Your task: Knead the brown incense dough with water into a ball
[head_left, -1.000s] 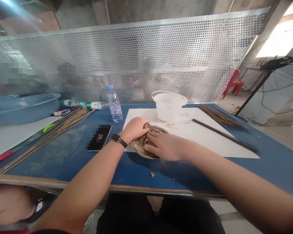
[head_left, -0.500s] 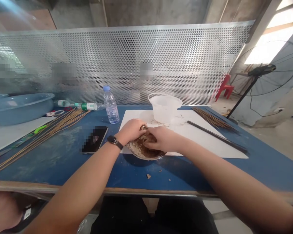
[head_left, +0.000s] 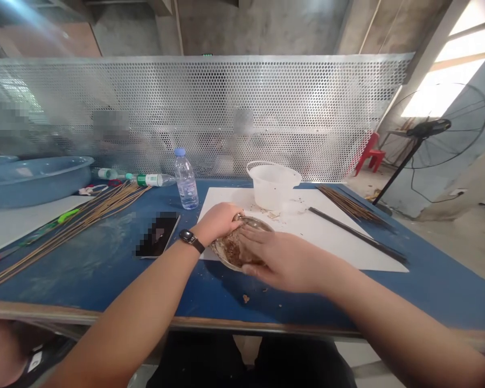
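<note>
Left hand was curled closed at the left rim of a shallow metal bowl, fingers bent over the edge; could not tell if it gripped the rim or something inside. Right hand reached in from lower right, half open, fingers slightly spread and lying over brown crumbly paste in the bowl. Bowl sat between both hands, on the near edge of a white sheet on a blue table, lower centre of frame. Bowl was round, so no clear long axis; right hand covered more of it, left hand was at its left side. Black watch on left wrist. White plastic tub just behind the bowl. Water bottle upper left of it, phone with blurred screen left of left hand. Thin bamboo sticks lay at left, more sticks at upper right, dark rod across the sheet's right side. Blue basin at far left. Perforated metal screen stood behind the table.
</note>
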The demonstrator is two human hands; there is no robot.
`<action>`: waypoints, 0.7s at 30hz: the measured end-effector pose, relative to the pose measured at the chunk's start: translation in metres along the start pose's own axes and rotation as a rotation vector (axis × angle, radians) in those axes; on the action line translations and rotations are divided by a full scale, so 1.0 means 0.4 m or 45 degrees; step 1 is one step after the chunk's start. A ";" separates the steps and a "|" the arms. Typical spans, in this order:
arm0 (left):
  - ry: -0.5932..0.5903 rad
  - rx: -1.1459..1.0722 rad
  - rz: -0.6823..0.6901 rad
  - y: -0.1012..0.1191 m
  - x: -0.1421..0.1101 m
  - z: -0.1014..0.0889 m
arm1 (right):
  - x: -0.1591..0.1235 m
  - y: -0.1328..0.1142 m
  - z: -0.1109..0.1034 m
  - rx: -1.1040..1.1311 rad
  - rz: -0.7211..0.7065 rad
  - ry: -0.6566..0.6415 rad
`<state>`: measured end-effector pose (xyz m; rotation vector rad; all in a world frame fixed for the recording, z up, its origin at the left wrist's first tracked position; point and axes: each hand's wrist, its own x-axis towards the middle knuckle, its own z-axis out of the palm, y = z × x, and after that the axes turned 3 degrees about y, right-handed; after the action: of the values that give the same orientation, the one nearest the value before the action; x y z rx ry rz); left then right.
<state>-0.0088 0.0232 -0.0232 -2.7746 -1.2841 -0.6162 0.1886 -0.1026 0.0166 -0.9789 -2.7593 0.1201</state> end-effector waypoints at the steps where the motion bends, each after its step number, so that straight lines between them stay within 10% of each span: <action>1: 0.004 0.011 -0.004 0.002 -0.001 0.000 | -0.008 -0.013 0.001 -0.032 0.034 -0.016; 13: -0.006 0.022 -0.015 0.005 -0.006 -0.003 | 0.104 0.083 0.048 0.088 0.174 -0.171; 21: -0.006 0.014 0.018 0.003 -0.010 0.001 | 0.120 0.124 0.078 0.032 0.156 0.215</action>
<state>-0.0100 0.0196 -0.0248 -2.7753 -1.2640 -0.6005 0.1758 -0.0341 -0.0129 -1.0976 -2.5402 0.0869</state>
